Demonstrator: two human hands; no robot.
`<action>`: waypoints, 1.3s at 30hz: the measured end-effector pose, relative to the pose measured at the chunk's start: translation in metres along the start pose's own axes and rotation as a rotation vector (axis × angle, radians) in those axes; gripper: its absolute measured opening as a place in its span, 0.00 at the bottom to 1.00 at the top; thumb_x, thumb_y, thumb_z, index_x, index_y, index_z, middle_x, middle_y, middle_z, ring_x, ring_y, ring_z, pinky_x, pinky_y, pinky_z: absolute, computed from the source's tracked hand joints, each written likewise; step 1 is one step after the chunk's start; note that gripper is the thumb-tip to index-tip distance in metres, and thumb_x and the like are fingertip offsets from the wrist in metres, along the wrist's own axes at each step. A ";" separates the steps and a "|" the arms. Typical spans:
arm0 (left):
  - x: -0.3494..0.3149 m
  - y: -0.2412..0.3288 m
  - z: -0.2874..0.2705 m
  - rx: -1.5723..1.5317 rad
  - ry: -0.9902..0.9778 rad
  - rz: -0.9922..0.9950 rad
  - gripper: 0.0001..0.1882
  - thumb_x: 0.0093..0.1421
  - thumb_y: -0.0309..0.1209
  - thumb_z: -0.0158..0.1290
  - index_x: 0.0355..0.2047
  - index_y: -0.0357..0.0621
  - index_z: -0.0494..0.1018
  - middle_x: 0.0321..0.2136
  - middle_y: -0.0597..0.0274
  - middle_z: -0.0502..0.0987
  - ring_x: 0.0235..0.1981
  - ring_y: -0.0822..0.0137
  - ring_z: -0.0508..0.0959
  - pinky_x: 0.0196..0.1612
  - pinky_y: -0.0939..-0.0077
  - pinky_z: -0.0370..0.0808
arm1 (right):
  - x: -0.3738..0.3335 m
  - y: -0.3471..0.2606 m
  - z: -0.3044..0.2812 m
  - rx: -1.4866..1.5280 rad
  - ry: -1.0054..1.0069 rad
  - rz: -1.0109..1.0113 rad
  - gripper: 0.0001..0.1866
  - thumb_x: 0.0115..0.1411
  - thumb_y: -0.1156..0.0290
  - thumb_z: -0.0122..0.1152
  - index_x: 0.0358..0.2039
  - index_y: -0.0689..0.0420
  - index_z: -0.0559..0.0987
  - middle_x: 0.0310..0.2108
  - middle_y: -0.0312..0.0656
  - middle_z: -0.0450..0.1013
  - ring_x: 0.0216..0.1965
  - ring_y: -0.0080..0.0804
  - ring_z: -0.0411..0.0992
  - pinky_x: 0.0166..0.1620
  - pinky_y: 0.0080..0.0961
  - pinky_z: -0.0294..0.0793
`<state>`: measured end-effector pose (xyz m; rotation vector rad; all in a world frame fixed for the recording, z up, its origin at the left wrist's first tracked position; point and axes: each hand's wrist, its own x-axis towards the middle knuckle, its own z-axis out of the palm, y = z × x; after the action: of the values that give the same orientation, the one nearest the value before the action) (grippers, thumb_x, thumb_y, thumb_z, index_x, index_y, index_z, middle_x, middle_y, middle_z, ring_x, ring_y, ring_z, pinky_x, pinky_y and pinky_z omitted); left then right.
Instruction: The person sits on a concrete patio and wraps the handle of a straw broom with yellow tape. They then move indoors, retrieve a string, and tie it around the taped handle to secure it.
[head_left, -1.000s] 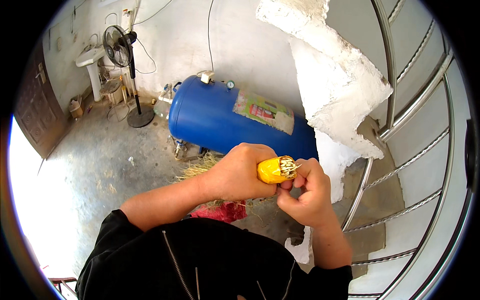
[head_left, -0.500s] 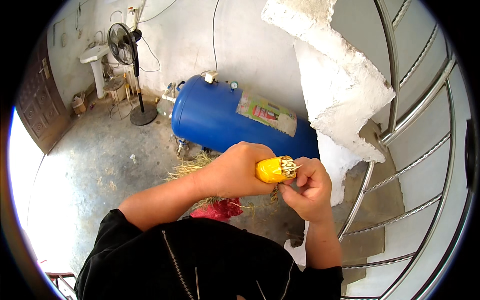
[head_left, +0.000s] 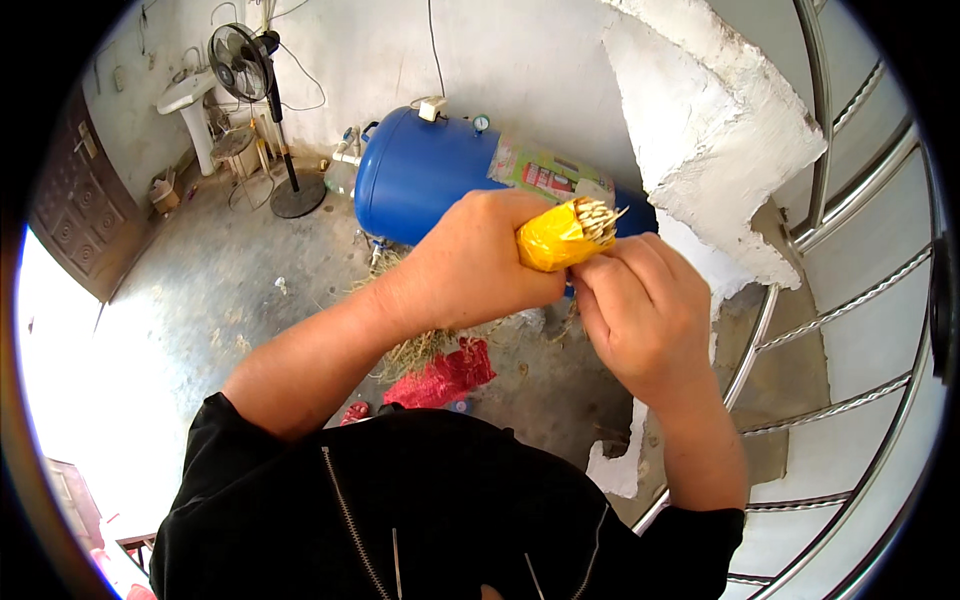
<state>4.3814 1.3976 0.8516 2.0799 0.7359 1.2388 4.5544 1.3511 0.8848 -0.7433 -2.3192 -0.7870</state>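
My left hand [head_left: 480, 260] is wrapped round a bundle of pale stalks [head_left: 553, 240] covered in shiny yellow tape. The uneven cut ends of the stalks stick out of the tape toward the upper right. Against the lower side of that end, my right hand [head_left: 655, 315] is closed, its thumb and fingers bent together. What sits between those fingertips, if anything, is hidden. Below my left forearm shows dry, branching straw [head_left: 415, 355]; whether it belongs to the bundle I cannot tell. Beside it is a crumpled red plastic sack [head_left: 445, 375].
A blue tank [head_left: 425, 175] with a gauge lies along the far wall. To the left stand a fan [head_left: 275, 120], a washbasin [head_left: 187, 95] and a brown door [head_left: 90, 195]. At the right are a rough white stair edge [head_left: 720, 130] and a metal railing [head_left: 840, 420].
Both hands and the bundle have risen toward the far wall. My right hand has turned, its back now facing up, and shifted right. The view has tilted, showing more of the red sack.
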 end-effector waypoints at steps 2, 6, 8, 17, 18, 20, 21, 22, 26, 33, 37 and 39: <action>0.001 -0.001 -0.001 0.034 0.036 0.061 0.09 0.45 0.23 0.56 0.29 0.36 0.71 0.22 0.63 0.73 0.25 0.77 0.69 0.29 0.77 0.70 | 0.003 0.004 0.005 -0.073 0.021 -0.060 0.07 0.41 0.76 0.58 0.23 0.59 0.71 0.23 0.39 0.63 0.24 0.31 0.66 0.25 0.24 0.65; 0.006 0.011 -0.010 0.066 0.004 -0.036 0.09 0.44 0.24 0.57 0.28 0.36 0.72 0.20 0.63 0.74 0.24 0.78 0.69 0.29 0.77 0.70 | 0.011 0.006 0.007 -0.115 0.000 -0.095 0.07 0.41 0.76 0.58 0.20 0.58 0.68 0.21 0.38 0.61 0.23 0.30 0.64 0.25 0.24 0.65; 0.010 0.011 -0.013 0.109 0.004 -0.055 0.09 0.44 0.24 0.57 0.28 0.37 0.72 0.20 0.63 0.74 0.24 0.79 0.69 0.29 0.77 0.70 | 0.015 0.008 0.012 -0.133 0.038 -0.116 0.07 0.41 0.76 0.58 0.19 0.57 0.68 0.20 0.37 0.60 0.22 0.30 0.64 0.25 0.24 0.65; 0.010 0.005 -0.022 0.073 0.121 -0.035 0.08 0.45 0.25 0.56 0.28 0.37 0.73 0.20 0.67 0.74 0.25 0.79 0.71 0.30 0.79 0.71 | 0.024 0.011 0.032 -0.012 0.219 -0.069 0.08 0.39 0.78 0.59 0.21 0.57 0.71 0.24 0.41 0.67 0.24 0.34 0.68 0.29 0.25 0.69; 0.010 0.006 -0.024 0.039 0.117 -0.077 0.08 0.45 0.25 0.56 0.27 0.37 0.73 0.20 0.67 0.73 0.25 0.79 0.71 0.30 0.80 0.70 | 0.022 0.009 0.034 0.141 0.215 0.057 0.07 0.41 0.80 0.59 0.23 0.58 0.71 0.25 0.40 0.67 0.25 0.32 0.69 0.29 0.23 0.69; 0.008 0.006 -0.027 -0.041 0.119 -0.179 0.06 0.45 0.24 0.55 0.26 0.38 0.72 0.20 0.68 0.73 0.25 0.79 0.71 0.30 0.80 0.70 | 0.017 0.003 0.040 0.452 0.200 0.308 0.07 0.44 0.82 0.59 0.25 0.59 0.72 0.26 0.39 0.69 0.25 0.29 0.69 0.29 0.21 0.69; 0.007 0.007 -0.027 -0.090 0.121 -0.232 0.05 0.45 0.24 0.54 0.25 0.38 0.72 0.20 0.69 0.73 0.25 0.79 0.71 0.29 0.81 0.70 | 0.012 0.001 0.045 0.691 0.269 0.418 0.06 0.46 0.82 0.58 0.26 0.59 0.72 0.26 0.38 0.69 0.26 0.26 0.69 0.30 0.20 0.68; 0.006 0.007 -0.027 -0.139 0.126 -0.281 0.05 0.45 0.24 0.53 0.25 0.38 0.72 0.20 0.69 0.73 0.25 0.79 0.71 0.29 0.81 0.69 | 0.006 0.000 0.054 0.932 0.335 0.521 0.06 0.48 0.82 0.58 0.26 0.60 0.72 0.27 0.37 0.69 0.27 0.24 0.69 0.30 0.19 0.68; 0.005 0.006 -0.021 -0.161 0.144 -0.313 0.05 0.45 0.25 0.53 0.24 0.38 0.72 0.20 0.69 0.73 0.24 0.80 0.70 0.29 0.81 0.69 | -0.007 0.002 0.059 1.321 0.277 0.667 0.06 0.52 0.81 0.57 0.31 0.61 0.71 0.29 0.34 0.68 0.31 0.19 0.69 0.32 0.19 0.69; -0.006 0.027 -0.003 0.006 0.183 -0.324 0.05 0.45 0.25 0.53 0.24 0.37 0.72 0.20 0.70 0.72 0.24 0.80 0.70 0.29 0.81 0.69 | 0.001 0.011 0.025 0.502 0.191 0.236 0.06 0.45 0.82 0.63 0.24 0.60 0.74 0.26 0.42 0.71 0.27 0.34 0.70 0.31 0.23 0.70; -0.018 0.042 0.008 -0.095 0.250 -0.322 0.05 0.45 0.24 0.53 0.25 0.37 0.72 0.20 0.70 0.72 0.24 0.80 0.70 0.29 0.81 0.69 | -0.006 0.007 0.012 0.664 0.299 0.286 0.07 0.44 0.82 0.63 0.24 0.60 0.74 0.24 0.41 0.70 0.27 0.35 0.70 0.32 0.23 0.69; -0.025 0.052 0.016 -0.161 0.294 -0.328 0.05 0.45 0.24 0.54 0.24 0.37 0.72 0.20 0.69 0.72 0.24 0.79 0.70 0.29 0.81 0.68 | -0.018 0.007 0.016 1.079 0.319 0.376 0.04 0.50 0.80 0.59 0.26 0.60 0.73 0.31 0.40 0.69 0.32 0.29 0.68 0.39 0.21 0.67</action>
<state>4.3933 1.3415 0.8694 1.5884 1.0256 1.3759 4.5659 1.3610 0.8651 -0.4578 -1.8299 0.4858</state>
